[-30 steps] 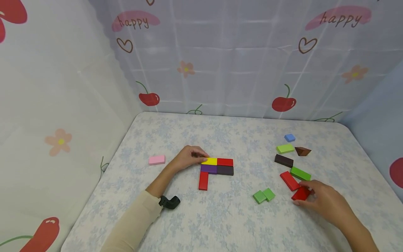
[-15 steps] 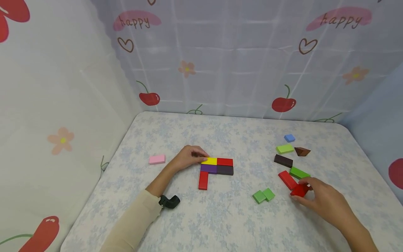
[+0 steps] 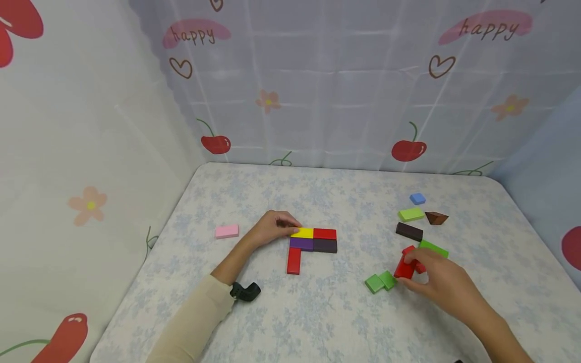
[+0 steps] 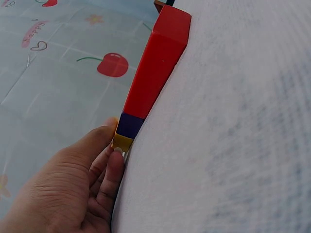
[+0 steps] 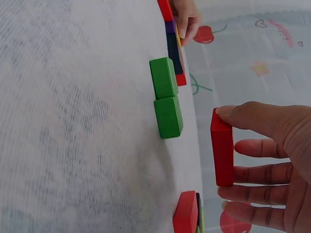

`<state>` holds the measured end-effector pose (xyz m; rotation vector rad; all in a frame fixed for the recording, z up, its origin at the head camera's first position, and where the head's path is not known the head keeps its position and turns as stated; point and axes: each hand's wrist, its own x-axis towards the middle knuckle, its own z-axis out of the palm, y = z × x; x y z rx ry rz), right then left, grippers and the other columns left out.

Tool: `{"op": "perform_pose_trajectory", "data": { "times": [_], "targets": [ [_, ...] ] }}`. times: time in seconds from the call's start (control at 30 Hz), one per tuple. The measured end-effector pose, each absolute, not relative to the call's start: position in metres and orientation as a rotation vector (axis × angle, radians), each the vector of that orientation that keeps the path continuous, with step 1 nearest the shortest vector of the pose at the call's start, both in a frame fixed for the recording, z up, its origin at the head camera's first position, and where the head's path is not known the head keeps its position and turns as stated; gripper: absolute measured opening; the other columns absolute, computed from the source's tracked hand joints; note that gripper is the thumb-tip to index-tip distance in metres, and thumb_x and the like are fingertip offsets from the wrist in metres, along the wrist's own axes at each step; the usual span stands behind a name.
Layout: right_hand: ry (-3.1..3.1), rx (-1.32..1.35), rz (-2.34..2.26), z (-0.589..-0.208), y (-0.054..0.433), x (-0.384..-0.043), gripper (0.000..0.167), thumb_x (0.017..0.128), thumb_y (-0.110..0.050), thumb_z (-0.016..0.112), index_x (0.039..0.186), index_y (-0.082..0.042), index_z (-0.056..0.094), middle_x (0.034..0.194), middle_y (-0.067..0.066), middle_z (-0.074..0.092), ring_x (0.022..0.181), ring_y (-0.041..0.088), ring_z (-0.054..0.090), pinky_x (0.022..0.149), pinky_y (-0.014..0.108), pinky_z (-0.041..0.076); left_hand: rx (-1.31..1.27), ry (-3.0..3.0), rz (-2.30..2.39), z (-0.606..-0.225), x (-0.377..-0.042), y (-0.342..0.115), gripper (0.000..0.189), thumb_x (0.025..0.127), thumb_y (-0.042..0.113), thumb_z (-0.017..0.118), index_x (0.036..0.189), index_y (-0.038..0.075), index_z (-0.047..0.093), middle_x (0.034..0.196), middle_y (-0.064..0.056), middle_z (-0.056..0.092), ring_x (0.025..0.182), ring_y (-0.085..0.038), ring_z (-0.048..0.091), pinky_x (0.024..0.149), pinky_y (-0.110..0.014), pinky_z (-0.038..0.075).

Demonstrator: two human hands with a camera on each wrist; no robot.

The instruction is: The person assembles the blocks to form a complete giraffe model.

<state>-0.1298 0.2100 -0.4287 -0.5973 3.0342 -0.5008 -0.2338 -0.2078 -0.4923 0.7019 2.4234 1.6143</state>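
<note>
My right hand [image 3: 447, 282] pinches a red rectangular block [image 3: 403, 267] between thumb and fingers. In the right wrist view this red block [image 5: 223, 150] is held raised off the table. My left hand [image 3: 271, 228] grips the left end of a yellow block [image 3: 303, 232] with thumb and fingertips. Against the yellow block lie a red block [image 3: 325, 234] on its right and a purple block [image 3: 301, 244] on its near side. A dark block [image 3: 325, 245] adjoins the purple one, and another red block [image 3: 293, 261] extends toward me from it.
Two green square blocks [image 3: 374, 283] lie left of my right hand. Behind it are a partly hidden red block [image 3: 421, 268], a long green block [image 3: 433, 248], a dark block [image 3: 409, 231], a lime block [image 3: 411, 214], a brown triangular block [image 3: 437, 218] and a blue one [image 3: 417, 198]. A pink block [image 3: 227, 231] lies far left.
My right hand has picked up the nearer red block and carried it left, over the other red block and close to the green squares. The left hand has stayed at the yellow block.
</note>
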Motion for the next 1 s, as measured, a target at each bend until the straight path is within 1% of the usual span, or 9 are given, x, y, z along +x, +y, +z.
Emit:
{"op": "perform_pose_trajectory", "data": {
  "times": [0.1,0.23,0.33,0.53,0.63,0.83,0.93,1.0],
  "targets": [
    [3.043,-0.676,-0.496,-0.428,0.198,-0.13,0.043,0.074,-0.033,0.092,0.104,-0.016,0.065,0.101,0.0,0.067,0.081,0.017,0.06,0.06,0.032,0.052,0.722,2.414,1.615,-0.492,-0.234,-0.209,0.015,0.093,0.006,0.074,0.108,0.003,0.079,0.1,-0.008,0.074,0.076,-0.022,0.058,0.064,-0.024,0.048],
    [3.053,-0.816,-0.499,-0.429,0.184,-0.131,0.042,0.074,-0.033,0.092,0.101,-0.019,0.064,0.109,0.002,0.069,0.094,0.021,0.066,0.072,0.039,0.058,0.752,2.411,1.614,-0.49,-0.233,-0.209,0.016,0.094,0.006,0.073,0.108,0.002,0.078,0.1,-0.009,0.074,0.075,-0.024,0.059,0.063,-0.025,0.048],
    [3.037,-0.871,-0.499,-0.43,0.173,-0.132,0.042,0.074,-0.035,0.092,0.102,-0.019,0.064,0.112,0.004,0.07,0.101,0.024,0.067,0.077,0.042,0.059,0.766,2.409,1.614,-0.49,-0.232,-0.209,0.016,0.094,0.005,0.073,0.108,0.001,0.078,0.1,-0.011,0.073,0.075,-0.025,0.059,0.063,-0.025,0.048],
    [3.013,-0.93,-0.51,-0.431,0.153,-0.132,0.042,0.076,-0.039,0.09,0.104,-0.02,0.065,0.117,0.004,0.07,0.106,0.024,0.067,0.073,0.036,0.059,0.764,2.395,1.623,-0.49,-0.232,-0.209,0.017,0.093,0.004,0.073,0.109,0.0,0.078,0.102,-0.015,0.073,0.076,-0.022,0.059,0.064,-0.025,0.048],
    [3.003,-0.962,-0.519,-0.431,0.142,-0.134,0.041,0.076,-0.04,0.09,0.104,-0.021,0.066,0.119,0.005,0.07,0.108,0.024,0.067,0.071,0.035,0.059,0.763,2.403,1.62,-0.49,-0.233,-0.21,0.016,0.093,0.004,0.073,0.108,0.001,0.078,0.102,-0.013,0.074,0.078,-0.021,0.059,0.065,-0.024,0.048],
    [2.954,-1.015,-0.48,-0.431,0.117,-0.14,0.04,0.076,-0.039,0.09,0.103,-0.023,0.065,0.119,0.001,0.069,0.104,0.019,0.067,0.072,0.032,0.058,0.758,2.405,1.617,-0.49,-0.234,-0.21,0.016,0.094,0.005,0.073,0.108,0.001,0.078,0.101,-0.01,0.074,0.076,-0.023,0.059,0.064,-0.025,0.048],
    [2.913,-1.037,-0.476,-0.432,0.105,-0.141,0.04,0.076,-0.038,0.09,0.103,-0.024,0.065,0.116,-0.001,0.069,0.099,0.015,0.065,0.075,0.032,0.058,0.751,2.402,1.619,-0.49,-0.234,-0.21,0.016,0.093,0.006,0.074,0.108,0.001,0.078,0.1,-0.01,0.074,0.073,-0.024,0.059,0.062,-0.026,0.049],
    [2.893,-1.079,-0.479,-0.433,0.098,-0.142,0.04,0.076,-0.039,0.09,0.103,-0.023,0.065,0.112,-0.003,0.069,0.095,0.013,0.064,0.074,0.031,0.057,0.749,2.408,1.617,-0.491,-0.234,-0.209,0.016,0.093,0.006,0.074,0.108,0.001,0.078,0.099,-0.01,0.074,0.073,-0.024,0.059,0.062,-0.026,0.049]
  ]
}}
